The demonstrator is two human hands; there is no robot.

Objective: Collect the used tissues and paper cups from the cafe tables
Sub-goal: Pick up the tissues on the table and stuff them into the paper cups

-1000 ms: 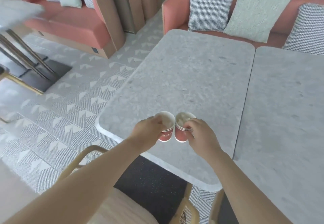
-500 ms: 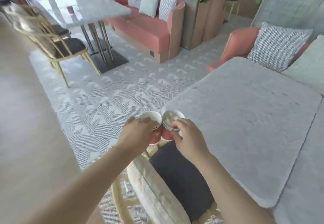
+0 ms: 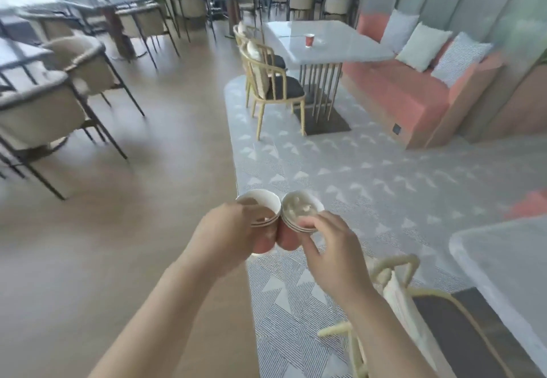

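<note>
My left hand [image 3: 225, 235] is curled round a nested stack of red paper cups [image 3: 262, 210], and its fingers hide most of the walls. Touching that stack on the right, a second stack [image 3: 299, 208] holds something pale, too blurred to name. My right hand [image 3: 334, 247] pinches its rim. Farther off, a lone red cup [image 3: 309, 40] stands mid-top on a far table [image 3: 355, 49]. The near table [image 3: 503, 259] is cut off at the frame's right edge.

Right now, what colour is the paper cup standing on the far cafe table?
Red. The paper cup shows in the head view, small and distant.
</note>
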